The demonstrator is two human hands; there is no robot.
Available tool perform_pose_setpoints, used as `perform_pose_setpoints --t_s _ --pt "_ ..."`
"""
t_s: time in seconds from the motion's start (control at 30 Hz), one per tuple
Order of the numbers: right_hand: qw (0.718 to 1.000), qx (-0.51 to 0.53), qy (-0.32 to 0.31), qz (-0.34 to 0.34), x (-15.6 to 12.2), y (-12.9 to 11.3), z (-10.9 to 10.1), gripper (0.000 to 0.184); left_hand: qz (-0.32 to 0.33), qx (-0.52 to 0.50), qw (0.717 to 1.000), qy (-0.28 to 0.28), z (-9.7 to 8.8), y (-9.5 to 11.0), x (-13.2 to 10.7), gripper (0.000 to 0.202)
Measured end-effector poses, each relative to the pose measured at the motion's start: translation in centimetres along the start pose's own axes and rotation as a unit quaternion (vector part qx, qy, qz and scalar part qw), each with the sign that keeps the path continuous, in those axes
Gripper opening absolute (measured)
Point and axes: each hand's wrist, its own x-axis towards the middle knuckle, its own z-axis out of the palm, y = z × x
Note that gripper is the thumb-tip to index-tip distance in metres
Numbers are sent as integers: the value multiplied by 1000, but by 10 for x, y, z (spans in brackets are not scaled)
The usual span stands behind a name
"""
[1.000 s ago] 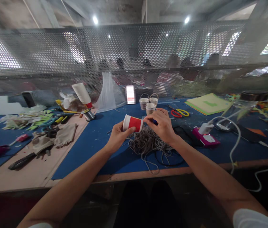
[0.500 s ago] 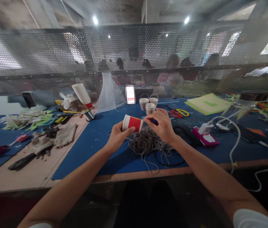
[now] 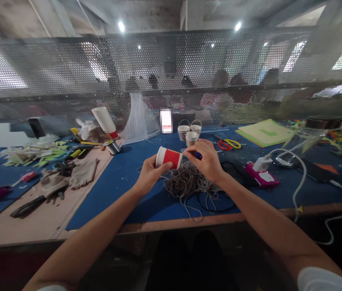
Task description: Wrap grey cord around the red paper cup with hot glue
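My left hand [image 3: 149, 174] grips a red and white paper cup [image 3: 168, 157], held on its side above the blue mat [image 3: 122, 178]. My right hand [image 3: 207, 160] is closed at the cup's right end, pinching a small dark blue object that I cannot make out. Just below both hands lies a tangled heap of grey cord [image 3: 190, 184]. Three small cups with wire handles [image 3: 190, 132] stand close behind my hands.
Red and yellow scissors [image 3: 228, 143] lie behind my right hand. A pink device [image 3: 261, 177] with a white cable [image 3: 298, 178] sits to the right. Gloves [image 3: 74, 173], a stack of cups [image 3: 105, 120] and paper scraps lie left. A perforated metal screen [image 3: 171, 72] backs the bench; people sit behind it.
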Motion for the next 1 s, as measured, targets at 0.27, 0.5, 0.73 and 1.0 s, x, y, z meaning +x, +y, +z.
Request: perform_pose_setpoints --t_s 0.27,0.5,0.73,1.0 --pt "1000 9 -7 7 1 0 0 7 -7 -12 1000 -7 0 1 0 34" --pt "999 27 -17 17 1 1 0 6 -12 -24 1000 -14 -1 -1 0 34" --pt "998 47 -29 25 1 3 0 7 -13 -36 999 -14 -1 -4 1 36" --pt "992 83 -64 69 4 4 -2 10 -24 -51 998 -22 -2 -5 2 36"
